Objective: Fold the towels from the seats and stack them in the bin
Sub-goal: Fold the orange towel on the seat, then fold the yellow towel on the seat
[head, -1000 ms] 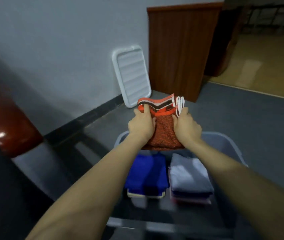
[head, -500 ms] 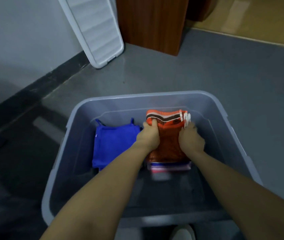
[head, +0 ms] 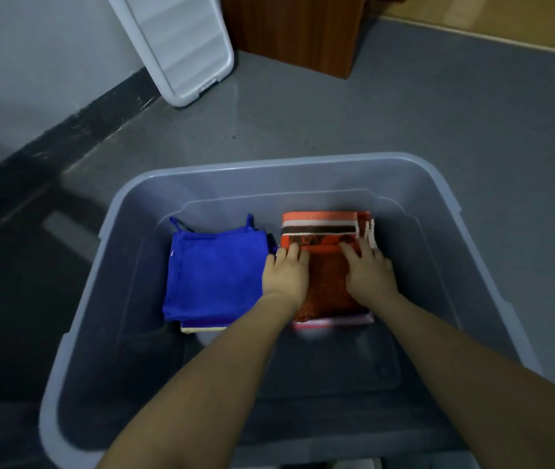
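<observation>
Both hands, left hand (head: 284, 275) and right hand (head: 369, 274), press flat on the folded orange terry towel (head: 325, 286) at 1 o'clock in the grey plastic bin (head: 492, 265); lifting unevenly could skew its stack.

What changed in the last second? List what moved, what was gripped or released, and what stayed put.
The folded orange towel went from held above the bin down onto the right stack inside. The left hand and right hand, which gripped it, now lie flat on it with straight fingers. The blue towel stack and the lid against the wall stayed put.
</observation>
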`<state>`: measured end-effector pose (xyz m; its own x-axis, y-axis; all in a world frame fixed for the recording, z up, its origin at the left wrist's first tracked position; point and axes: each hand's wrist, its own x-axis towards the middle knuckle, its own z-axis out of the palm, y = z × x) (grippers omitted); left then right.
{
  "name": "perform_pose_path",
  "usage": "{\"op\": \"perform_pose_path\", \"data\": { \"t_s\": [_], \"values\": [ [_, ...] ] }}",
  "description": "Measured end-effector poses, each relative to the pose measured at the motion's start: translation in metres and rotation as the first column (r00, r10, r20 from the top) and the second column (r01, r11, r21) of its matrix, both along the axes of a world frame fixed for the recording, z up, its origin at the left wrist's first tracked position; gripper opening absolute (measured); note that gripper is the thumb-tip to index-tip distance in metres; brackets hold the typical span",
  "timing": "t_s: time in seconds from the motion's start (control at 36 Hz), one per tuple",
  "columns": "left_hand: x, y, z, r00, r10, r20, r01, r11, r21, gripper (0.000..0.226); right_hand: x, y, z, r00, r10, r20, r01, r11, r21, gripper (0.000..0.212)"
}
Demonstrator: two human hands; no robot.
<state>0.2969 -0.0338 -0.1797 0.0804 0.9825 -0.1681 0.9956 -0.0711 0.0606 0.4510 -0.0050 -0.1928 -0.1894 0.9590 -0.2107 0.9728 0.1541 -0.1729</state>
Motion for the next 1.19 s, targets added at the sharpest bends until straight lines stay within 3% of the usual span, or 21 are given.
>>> {"op": "perform_pose_path", "data": {
  "t_s": [0.11,0.19,0.31,0.42,0.53,0.64,0.72,0.94,1.19],
  "values": [
    [-0.006,-0.003,-0.006,1.0,0.022,0.011,-0.02,0.984,-0.179,0.054,-0.008,-0.002,0.002,0.996,0.014,0.086,-0.007,0.997,-0.078,0.06],
    [-0.013,-0.005,-0.001,1.0,0.013,0.024,-0.008,0.98,-0.198,0.059,-0.015,-0.003,0.009,0.997,-0.012,0.08,0.016,0.999,-0.048,0.059],
    [-0.023,-0.011,0.017,0.997,0.031,0.077,-0.021,0.99,-0.138,0.044,-0.026,-0.009,0.02,0.999,-0.032,-0.021,0.032,0.999,-0.005,0.055],
    [-0.035,-0.016,0.045,1.0,0.027,-0.014,-0.027,0.999,-0.022,0.03,-0.047,-0.015,0.035,0.997,-0.055,-0.053,0.061,0.993,0.104,0.042],
    [-0.054,-0.02,0.082,0.998,0.048,-0.046,-0.045,0.997,0.069,0.032,-0.065,-0.015,0.06,0.993,-0.063,-0.095,0.078,0.984,0.158,0.032],
    [-0.078,-0.025,0.124,0.991,0.129,0.025,-0.13,0.988,0.085,0.034,-0.086,-0.017,0.092,0.962,0.033,-0.272,0.036,0.968,0.247,0.034],
    [-0.094,-0.029,0.16,0.978,0.189,0.083,-0.199,0.971,0.133,0.034,-0.107,-0.017,0.131,0.96,0.071,-0.271,-0.006,0.973,0.232,0.032],
    [-0.148,-0.063,0.269,0.932,0.299,0.204,-0.354,0.866,0.352,0.03,-0.168,-0.028,0.228,0.813,0.256,-0.523,-0.047,0.924,0.378,0.026],
    [-0.228,-0.134,0.371,0.878,0.418,0.233,-0.476,0.707,0.523,0.029,-0.256,-0.071,0.34,0.643,0.489,-0.589,-0.165,0.84,0.517,0.023]
  ]
}}
